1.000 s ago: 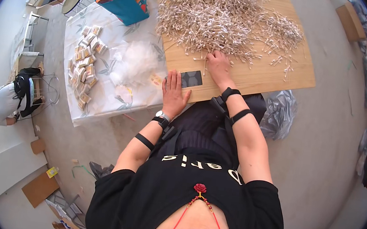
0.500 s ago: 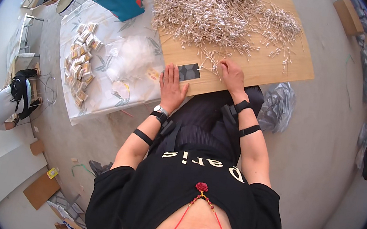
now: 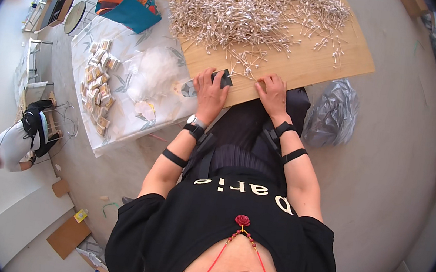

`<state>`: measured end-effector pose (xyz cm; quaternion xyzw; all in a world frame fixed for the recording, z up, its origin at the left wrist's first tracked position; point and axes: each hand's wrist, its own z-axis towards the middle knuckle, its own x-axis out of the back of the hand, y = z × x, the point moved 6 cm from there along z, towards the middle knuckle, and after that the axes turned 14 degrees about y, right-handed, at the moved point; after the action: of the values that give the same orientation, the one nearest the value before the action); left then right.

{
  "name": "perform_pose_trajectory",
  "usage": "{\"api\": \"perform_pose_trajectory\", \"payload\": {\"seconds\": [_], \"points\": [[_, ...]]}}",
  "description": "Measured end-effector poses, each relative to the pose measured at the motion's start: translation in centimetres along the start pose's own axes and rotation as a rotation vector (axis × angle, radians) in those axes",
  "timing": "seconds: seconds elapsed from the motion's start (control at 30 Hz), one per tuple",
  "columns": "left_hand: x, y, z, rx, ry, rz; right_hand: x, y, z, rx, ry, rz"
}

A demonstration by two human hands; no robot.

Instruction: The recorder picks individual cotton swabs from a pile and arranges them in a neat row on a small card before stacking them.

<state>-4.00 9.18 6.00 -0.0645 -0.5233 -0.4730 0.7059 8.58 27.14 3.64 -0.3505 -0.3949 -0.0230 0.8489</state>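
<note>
My left hand (image 3: 209, 98) is at the near left corner of the wooden board, fingers bent over a small dark patterned packet (image 3: 226, 78). The packet's right end shows past the fingers, and a grey patterned piece (image 3: 188, 88) shows left of the hand. My right hand (image 3: 273, 95) rests at the board's near edge, thumb and fingers bent together at the tip of a cotton swab (image 3: 248, 76). The fingers partly hide that swab's end. Just beyond both hands lie a few loose swabs (image 3: 245, 59), in front of a large heap of cotton swabs (image 3: 228, 12).
The wooden board (image 3: 312, 74) overlaps a cloth-covered table (image 3: 120, 137). On the cloth are many small packed boxes (image 3: 97, 79), a pile of clear plastic (image 3: 155, 74) and a teal bag (image 3: 135, 9). A grey plastic bag (image 3: 334, 115) lies to the right. Another person (image 3: 18, 141) sits far left.
My left fingers have shifted onto the dark packet from lying flat beside it, and its right end looks lifted. My right hand has come down closer to the board's near edge.
</note>
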Motion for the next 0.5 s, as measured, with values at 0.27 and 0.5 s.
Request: {"api": "perform_pose_trajectory", "payload": {"seconds": [0.27, 0.5], "points": [[-3.1, 0.4, 1.1, -0.015, 0.045, -0.075, 0.5, 0.4, -0.7, 0.018, 0.046, 0.041], [-3.0, 0.8, -1.3, -0.032, 0.08, -0.164, 0.4, 0.0, -0.6, 0.062, 0.019, 0.032]]}}
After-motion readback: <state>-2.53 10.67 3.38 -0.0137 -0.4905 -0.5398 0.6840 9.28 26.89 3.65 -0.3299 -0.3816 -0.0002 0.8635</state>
